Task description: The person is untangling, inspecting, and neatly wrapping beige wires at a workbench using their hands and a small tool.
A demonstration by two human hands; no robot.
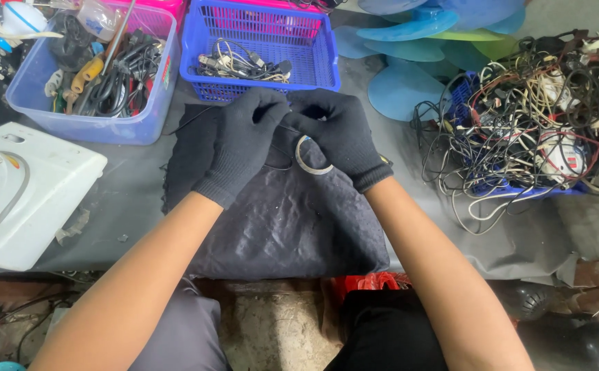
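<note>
Both my hands wear black knit gloves and meet over a dark wrinkled cloth (292,220) on the grey bench. My left hand (241,141) pinches a thin black wire (189,122) that trails off to the left across the cloth. My right hand (341,134) pinches the same wire from the other side, fingertips touching those of the left. A small pale ring (311,167), like a roll of tape, hangs under my right hand against the cloth. How the ring is held is hidden by the glove.
A blue mesh basket (262,86) with a few cables sits just beyond my hands. A clear blue tub (90,124) of tools and cords is at the far left, a white appliance housing (35,185) at the left. A tangled wire heap (540,117) and blue fan blades (409,82) lie to the right.
</note>
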